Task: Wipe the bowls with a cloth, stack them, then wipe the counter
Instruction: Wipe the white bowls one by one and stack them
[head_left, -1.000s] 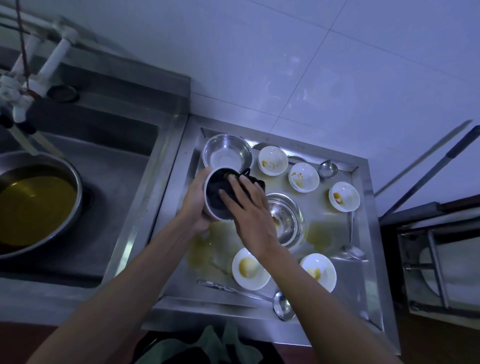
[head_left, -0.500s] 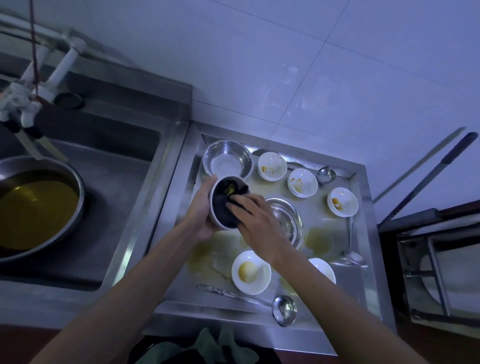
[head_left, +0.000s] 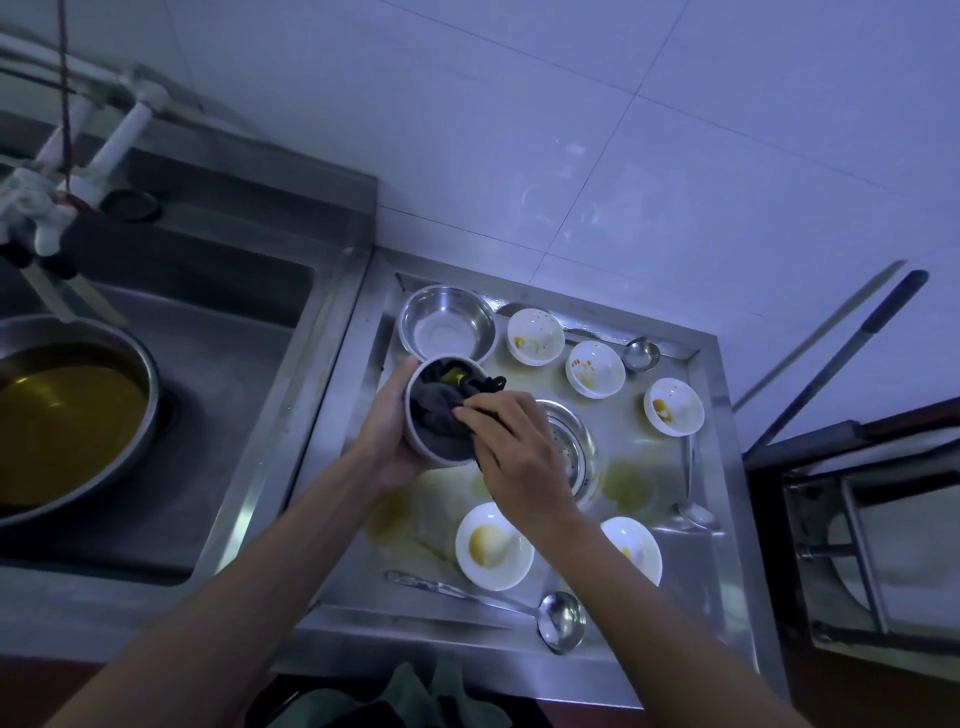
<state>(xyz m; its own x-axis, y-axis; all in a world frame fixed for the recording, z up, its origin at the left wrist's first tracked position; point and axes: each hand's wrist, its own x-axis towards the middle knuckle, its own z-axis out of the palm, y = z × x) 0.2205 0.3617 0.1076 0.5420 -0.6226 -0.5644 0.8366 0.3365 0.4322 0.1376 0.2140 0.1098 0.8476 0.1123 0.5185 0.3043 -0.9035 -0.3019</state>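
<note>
Wiping in progress: bowl (head_left: 439, 410), held above the back-left of the counter (head_left: 727, 597), tipped so its mouth faces up toward the camera; round, so no long axis. Dark cloth (head_left: 441, 410) sits bunched deeper inside than a second ago, with a yellow patch now bare at the far inner wall, so wiping likely continues. Left hand (head_left: 387, 431) cups the outside wall. Right hand (head_left: 511, 447) pinches the cloth. Five stained white bowls (head_left: 493, 545) remain unstacked nearby.

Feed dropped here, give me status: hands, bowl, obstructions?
Left hand grips bowl. Right hand presses dark cloth inside. Five white bowls unwiped; nothing blocking.
</note>
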